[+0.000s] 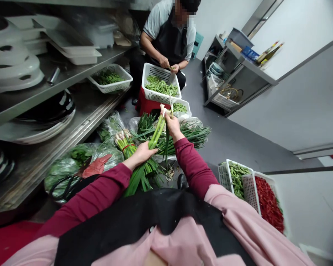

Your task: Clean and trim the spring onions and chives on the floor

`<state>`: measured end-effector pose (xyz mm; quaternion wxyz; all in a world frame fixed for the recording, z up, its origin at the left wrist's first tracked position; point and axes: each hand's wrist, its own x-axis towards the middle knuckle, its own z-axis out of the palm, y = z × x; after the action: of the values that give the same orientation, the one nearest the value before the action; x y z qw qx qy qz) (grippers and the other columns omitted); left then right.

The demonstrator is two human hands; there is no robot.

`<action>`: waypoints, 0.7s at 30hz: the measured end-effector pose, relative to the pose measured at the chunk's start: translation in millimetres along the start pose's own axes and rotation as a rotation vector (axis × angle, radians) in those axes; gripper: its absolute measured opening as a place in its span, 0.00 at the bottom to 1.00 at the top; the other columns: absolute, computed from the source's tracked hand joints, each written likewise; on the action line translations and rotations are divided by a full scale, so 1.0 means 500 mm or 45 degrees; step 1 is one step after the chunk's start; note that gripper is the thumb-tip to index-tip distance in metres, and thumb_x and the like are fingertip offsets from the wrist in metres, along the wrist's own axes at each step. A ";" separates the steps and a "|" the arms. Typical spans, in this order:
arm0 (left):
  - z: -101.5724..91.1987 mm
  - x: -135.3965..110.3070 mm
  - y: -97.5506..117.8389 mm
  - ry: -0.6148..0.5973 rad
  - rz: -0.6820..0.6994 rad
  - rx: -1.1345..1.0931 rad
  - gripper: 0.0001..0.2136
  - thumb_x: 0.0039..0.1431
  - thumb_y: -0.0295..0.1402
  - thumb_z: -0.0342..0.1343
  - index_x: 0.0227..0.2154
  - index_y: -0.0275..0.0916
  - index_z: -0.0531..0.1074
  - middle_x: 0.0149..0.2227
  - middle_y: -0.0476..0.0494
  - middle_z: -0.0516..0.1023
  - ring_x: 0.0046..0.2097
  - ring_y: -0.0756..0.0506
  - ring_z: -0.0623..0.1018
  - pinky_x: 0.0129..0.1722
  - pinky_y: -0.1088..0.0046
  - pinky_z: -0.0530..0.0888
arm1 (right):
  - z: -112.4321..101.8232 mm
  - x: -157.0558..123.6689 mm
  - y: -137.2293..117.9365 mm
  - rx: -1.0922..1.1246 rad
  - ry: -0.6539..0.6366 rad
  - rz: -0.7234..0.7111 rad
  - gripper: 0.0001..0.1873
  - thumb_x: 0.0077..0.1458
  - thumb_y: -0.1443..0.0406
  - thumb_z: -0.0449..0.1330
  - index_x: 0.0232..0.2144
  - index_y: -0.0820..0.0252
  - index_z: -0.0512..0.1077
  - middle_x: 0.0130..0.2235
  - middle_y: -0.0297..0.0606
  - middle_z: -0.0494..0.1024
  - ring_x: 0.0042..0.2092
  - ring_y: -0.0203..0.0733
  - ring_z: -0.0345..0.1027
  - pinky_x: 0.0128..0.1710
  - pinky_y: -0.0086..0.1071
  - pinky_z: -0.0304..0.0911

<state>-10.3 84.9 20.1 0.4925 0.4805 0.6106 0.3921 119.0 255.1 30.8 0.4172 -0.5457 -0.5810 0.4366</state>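
My left hand [143,152] is closed round the green stalks of a bunch of spring onions [157,133], which points away from me. My right hand [172,123] pinches the white root end of the same bunch near its far tip. Under my hands lies a pile of spring onions [192,135] on plastic on the floor, and a tied bunch with a red band [125,144] lies to the left. My sleeves are dark red, over a black apron.
A person in a black apron sits opposite over a white basket of green beans [161,87] on a red stool. Metal shelves [80,107] with plates and a basket stand at left. Baskets of green beans [235,175] and red chillies [268,201] sit at right. Bagged greens [80,155] lie at left.
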 end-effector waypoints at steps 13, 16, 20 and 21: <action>0.017 -0.014 -0.003 -0.365 -0.123 -0.511 0.21 0.58 0.53 0.51 0.28 0.38 0.61 0.20 0.54 0.66 0.16 0.55 0.64 0.15 0.79 0.60 | -0.001 0.004 0.003 0.782 0.288 0.182 0.26 0.53 0.43 0.55 0.31 0.62 0.70 0.24 0.32 0.73 0.25 0.35 0.67 0.29 0.30 0.69; 0.016 -0.013 -0.005 -0.320 -0.160 -0.556 0.21 0.58 0.53 0.51 0.29 0.37 0.62 0.20 0.53 0.67 0.16 0.55 0.65 0.15 0.80 0.61 | -0.009 -0.006 -0.002 0.710 0.244 0.089 0.27 0.51 0.43 0.56 0.33 0.63 0.70 0.26 0.34 0.75 0.30 0.36 0.71 0.34 0.30 0.70; 0.013 -0.009 -0.005 -0.321 -0.174 -0.636 0.18 0.54 0.46 0.60 0.31 0.36 0.64 0.21 0.53 0.69 0.18 0.54 0.67 0.17 0.79 0.64 | -0.021 -0.007 -0.006 0.546 0.155 -0.031 0.25 0.48 0.46 0.61 0.33 0.63 0.70 0.28 0.34 0.74 0.33 0.36 0.71 0.37 0.30 0.69; 0.011 -0.008 -0.004 -0.334 -0.187 -0.683 0.17 0.53 0.45 0.62 0.31 0.36 0.65 0.22 0.52 0.70 0.18 0.54 0.68 0.18 0.79 0.65 | -0.024 -0.006 -0.007 0.527 0.160 -0.044 0.25 0.48 0.46 0.60 0.33 0.62 0.70 0.29 0.34 0.74 0.33 0.36 0.71 0.37 0.30 0.69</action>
<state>-5.0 80.4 18.0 0.7034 0.3344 0.4496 0.4374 129.6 252.9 37.5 0.5632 -0.4644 -0.4610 0.5046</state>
